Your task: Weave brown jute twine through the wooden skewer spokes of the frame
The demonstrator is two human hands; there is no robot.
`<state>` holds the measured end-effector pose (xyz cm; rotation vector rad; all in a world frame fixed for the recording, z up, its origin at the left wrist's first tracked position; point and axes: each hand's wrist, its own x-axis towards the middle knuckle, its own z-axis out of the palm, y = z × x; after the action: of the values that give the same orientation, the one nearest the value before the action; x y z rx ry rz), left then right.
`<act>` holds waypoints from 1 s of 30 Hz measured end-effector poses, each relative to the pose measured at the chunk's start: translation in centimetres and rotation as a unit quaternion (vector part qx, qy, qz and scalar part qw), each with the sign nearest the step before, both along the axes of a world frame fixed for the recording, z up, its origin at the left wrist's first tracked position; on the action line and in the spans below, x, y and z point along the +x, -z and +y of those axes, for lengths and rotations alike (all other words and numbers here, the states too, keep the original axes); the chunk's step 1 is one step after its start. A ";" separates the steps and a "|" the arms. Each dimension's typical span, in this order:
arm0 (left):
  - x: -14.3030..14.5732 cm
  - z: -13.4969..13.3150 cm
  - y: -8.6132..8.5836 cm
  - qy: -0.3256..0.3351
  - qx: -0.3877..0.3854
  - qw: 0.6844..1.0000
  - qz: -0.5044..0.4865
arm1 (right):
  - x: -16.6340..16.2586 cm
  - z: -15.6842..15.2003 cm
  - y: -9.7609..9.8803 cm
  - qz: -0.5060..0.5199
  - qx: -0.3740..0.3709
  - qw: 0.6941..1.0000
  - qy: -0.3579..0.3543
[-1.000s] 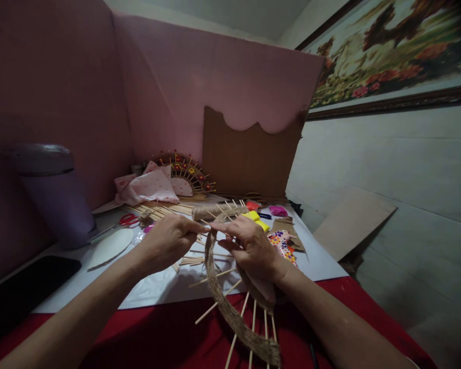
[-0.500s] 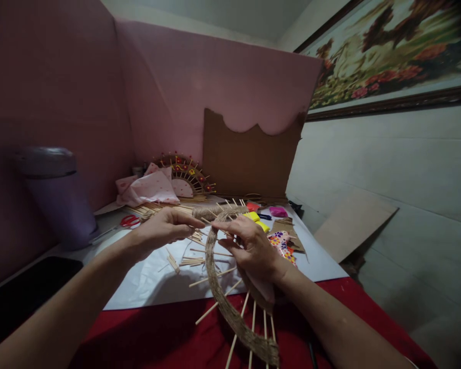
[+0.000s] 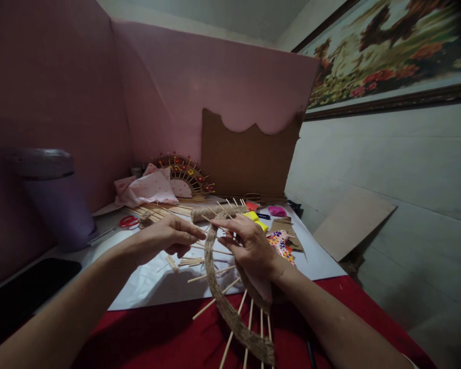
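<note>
A half-ring wrapped in jute twine (image 3: 218, 297), with thin wooden sticks poking out like rays, stands tilted over the white sheet (image 3: 153, 284) and the red cloth. My right hand (image 3: 249, 248) grips the ring from the inside, fingers curled round its upper part and pinching near a stick. My left hand (image 3: 165, 238) is closed in a pinch just left of the ring's top edge, fingertips close to the right hand's; what it pinches is too thin to make out. Loose short sticks (image 3: 190, 261) lie under the hands.
A purple tumbler (image 3: 56, 197) stands at left, a black phone (image 3: 23, 292) in front of it. Red-handled scissors (image 3: 125, 222), a bundle of long sticks (image 3: 165, 209), a finished decorated half-fan (image 3: 184, 177), pink cloth, cardboard (image 3: 248, 156) and bright clay pieces (image 3: 271, 223) crowd the back.
My left hand rose and then came back down beside the ring's top, still pinched. My right hand kept its grip, and the ring shifted slightly left.
</note>
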<state>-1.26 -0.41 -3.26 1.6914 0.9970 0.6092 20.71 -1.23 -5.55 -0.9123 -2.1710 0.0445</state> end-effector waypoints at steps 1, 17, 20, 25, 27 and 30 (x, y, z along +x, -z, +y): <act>0.0 -0.1 -0.1 0.000 0.000 1.000 0.005 | 0.0 0.0 0.0 0.001 -0.002 1.000 0.003; 0.8 -0.7 -0.8 0.002 0.180 0.977 0.114 | 0.0 0.6 0.6 -0.039 0.005 0.999 -0.012; 0.5 -0.3 -0.7 -0.021 0.151 0.985 0.075 | 0.1 0.8 0.7 -0.060 0.014 0.998 -0.007; 0.2 -0.2 -0.9 -0.070 0.129 0.988 0.050 | 0.1 0.7 0.6 -0.051 0.011 0.999 -0.006; 0.4 -0.4 -1.1 -0.067 0.130 0.988 0.052 | 0.1 0.7 0.5 -0.047 0.005 0.999 -0.006; 0.8 -0.8 -1.2 -0.045 0.140 0.988 0.049 | 0.0 0.6 0.4 -0.059 -0.001 0.998 -0.009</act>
<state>-0.42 -1.17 -2.09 1.9465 1.1017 0.7593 20.74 -0.66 -5.99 -0.9176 -2.2880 0.0013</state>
